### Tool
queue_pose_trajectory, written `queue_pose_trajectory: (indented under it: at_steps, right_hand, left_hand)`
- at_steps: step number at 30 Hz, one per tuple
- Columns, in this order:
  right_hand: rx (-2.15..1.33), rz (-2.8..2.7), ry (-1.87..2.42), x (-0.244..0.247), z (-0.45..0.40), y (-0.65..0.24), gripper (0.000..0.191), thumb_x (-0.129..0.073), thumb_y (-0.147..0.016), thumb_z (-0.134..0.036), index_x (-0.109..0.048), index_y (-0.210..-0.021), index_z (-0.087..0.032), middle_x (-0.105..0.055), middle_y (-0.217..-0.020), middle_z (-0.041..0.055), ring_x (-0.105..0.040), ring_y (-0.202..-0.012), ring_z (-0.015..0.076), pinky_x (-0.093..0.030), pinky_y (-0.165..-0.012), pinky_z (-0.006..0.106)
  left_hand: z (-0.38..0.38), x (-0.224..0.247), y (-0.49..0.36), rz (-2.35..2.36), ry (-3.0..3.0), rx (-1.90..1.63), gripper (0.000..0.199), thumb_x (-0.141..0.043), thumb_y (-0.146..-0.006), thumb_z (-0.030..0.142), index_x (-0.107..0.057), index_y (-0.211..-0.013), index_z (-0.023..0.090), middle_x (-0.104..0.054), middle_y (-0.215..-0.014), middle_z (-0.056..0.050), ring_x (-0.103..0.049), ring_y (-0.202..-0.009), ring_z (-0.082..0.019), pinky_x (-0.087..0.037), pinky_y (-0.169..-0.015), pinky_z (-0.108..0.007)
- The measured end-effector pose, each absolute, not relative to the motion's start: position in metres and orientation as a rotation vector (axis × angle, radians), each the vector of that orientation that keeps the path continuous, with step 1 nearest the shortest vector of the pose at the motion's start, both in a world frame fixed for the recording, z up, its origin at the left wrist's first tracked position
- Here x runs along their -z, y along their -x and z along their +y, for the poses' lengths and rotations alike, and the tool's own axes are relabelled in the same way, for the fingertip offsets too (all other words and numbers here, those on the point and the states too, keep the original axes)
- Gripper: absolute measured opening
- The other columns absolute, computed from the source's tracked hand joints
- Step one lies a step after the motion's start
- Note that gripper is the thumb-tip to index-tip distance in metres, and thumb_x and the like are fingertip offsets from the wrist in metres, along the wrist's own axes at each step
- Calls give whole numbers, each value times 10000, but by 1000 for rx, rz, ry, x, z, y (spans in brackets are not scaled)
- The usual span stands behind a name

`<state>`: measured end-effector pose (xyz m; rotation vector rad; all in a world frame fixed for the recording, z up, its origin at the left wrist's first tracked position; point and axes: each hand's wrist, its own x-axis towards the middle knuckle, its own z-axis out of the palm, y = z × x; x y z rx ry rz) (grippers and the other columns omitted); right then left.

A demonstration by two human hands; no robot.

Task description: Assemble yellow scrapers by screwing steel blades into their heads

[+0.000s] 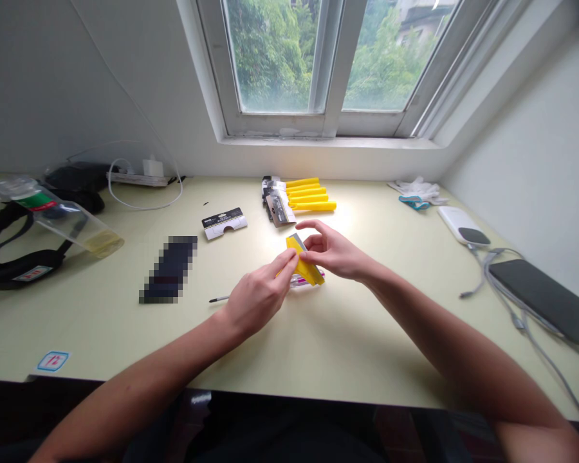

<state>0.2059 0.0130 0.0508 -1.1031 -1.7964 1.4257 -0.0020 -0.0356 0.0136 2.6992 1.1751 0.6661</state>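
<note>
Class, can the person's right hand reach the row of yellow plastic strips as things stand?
Probably yes: only tabletop separates the right hand from the row of yellow plastic strips, though it must first release the yellow piece it pinches with the left hand.

Fingers [287, 262] hide much of the yellow piece [309, 270]; the dark slab [168, 270] is pixelated.

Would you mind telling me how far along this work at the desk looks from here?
Already set apart: a black-and-white card packet lies alone on the desk. In hand: the left hand and right hand pinch a yellow wedge with a grey edge. Left untouched: a row of yellow plastic strips beside a packet.
</note>
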Motion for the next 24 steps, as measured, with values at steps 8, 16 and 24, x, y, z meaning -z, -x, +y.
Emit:
queue_pose_trajectory:
  at_steps: [8,16,24]
  right_hand:
    - [-1370,-1739,1090,-49,14,-203,477,-668,-815,-294,-455,-1227,-183,-614,-799,-1,-615,-735,148,-499,-642,282]
    - [-1287,-1767,1110,-47,12,-201,430,-660,-830,-332,-496,-1194,-173,-611,-754,-3,-606,-690,148,-499,-604,285]
    - [-1236,-1787,1089,-47,10,-201,405,-630,-851,-307,-513,-1218,-180,-641,-776,7,-617,-675,140,-493,-571,268]
  left_hand:
    - [-34,-12,2,1212,-3032,-767,467,-424,-918,53,-465,-1378,128,-484,-1450,-185,-663,-1104,-280,-634,-758,-352]
    - [-36,-15,0,1222,-3073,-844,385,-457,-900,47,-523,-1276,101,-516,-1393,-208,-665,-1093,-281,-647,-706,-337]
    - [-37,-15,2,1283,-3114,-800,422,-447,-880,23,-493,-1292,101,-527,-1370,-209,-696,-980,-260,-628,-589,-305]
